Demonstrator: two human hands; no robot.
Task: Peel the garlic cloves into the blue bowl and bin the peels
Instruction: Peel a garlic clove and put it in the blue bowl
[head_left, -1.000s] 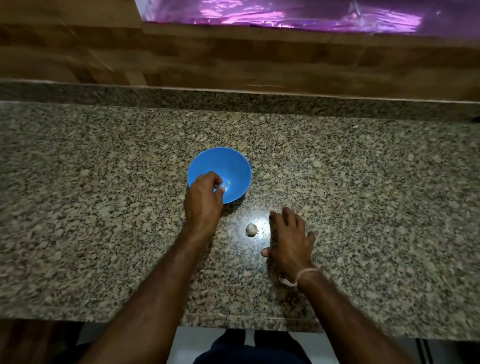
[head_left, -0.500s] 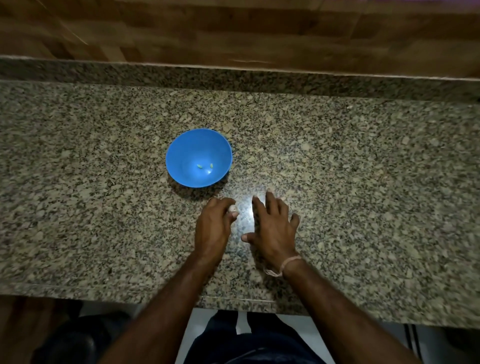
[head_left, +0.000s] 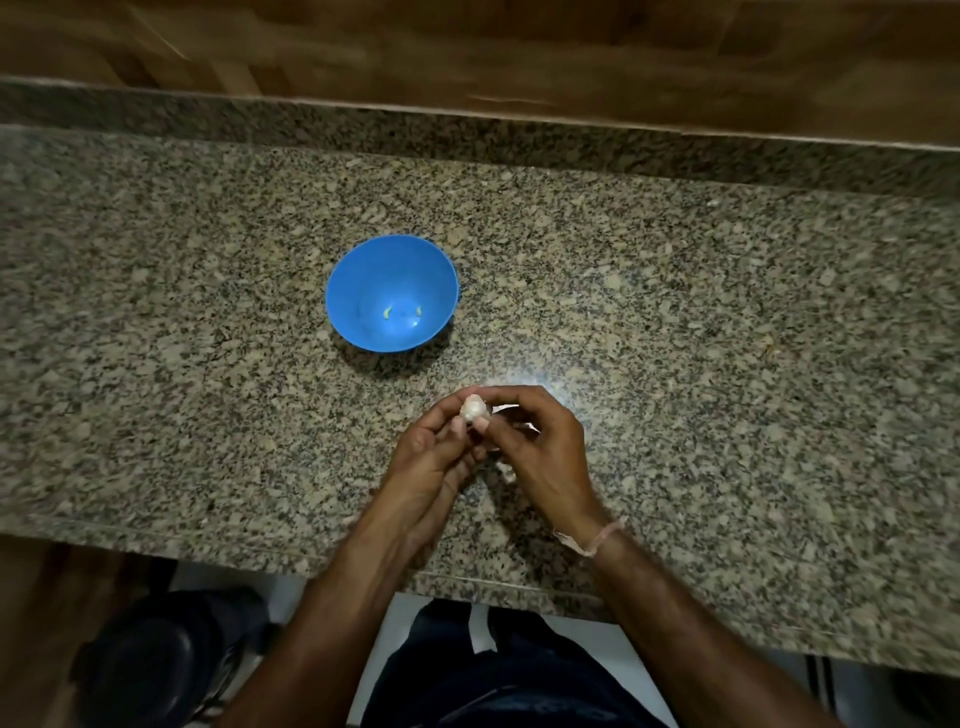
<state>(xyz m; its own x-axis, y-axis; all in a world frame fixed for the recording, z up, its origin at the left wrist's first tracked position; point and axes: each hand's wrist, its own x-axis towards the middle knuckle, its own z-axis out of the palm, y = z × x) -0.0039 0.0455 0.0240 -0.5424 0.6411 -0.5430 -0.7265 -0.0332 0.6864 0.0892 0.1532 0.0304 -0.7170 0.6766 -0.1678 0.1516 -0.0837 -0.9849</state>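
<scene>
Together both hands, left (head_left: 431, 457), right (head_left: 540, 447), pinching papery garlic (head_left: 474, 408), round blue bowl (head_left: 363, 270), speckled granite (head_left: 727, 338)

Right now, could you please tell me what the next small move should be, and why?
Probably pull the skin off the garlic clove: both the left hand and right hand pinch it, apparently unpeeled, near the blue bowl.

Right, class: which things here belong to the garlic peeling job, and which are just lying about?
Job: garlic, pinched by left hand and right hand; bowl; two cloves in it.
Just there: counter; wristband; dark thing on the floor, unclear what.
</scene>
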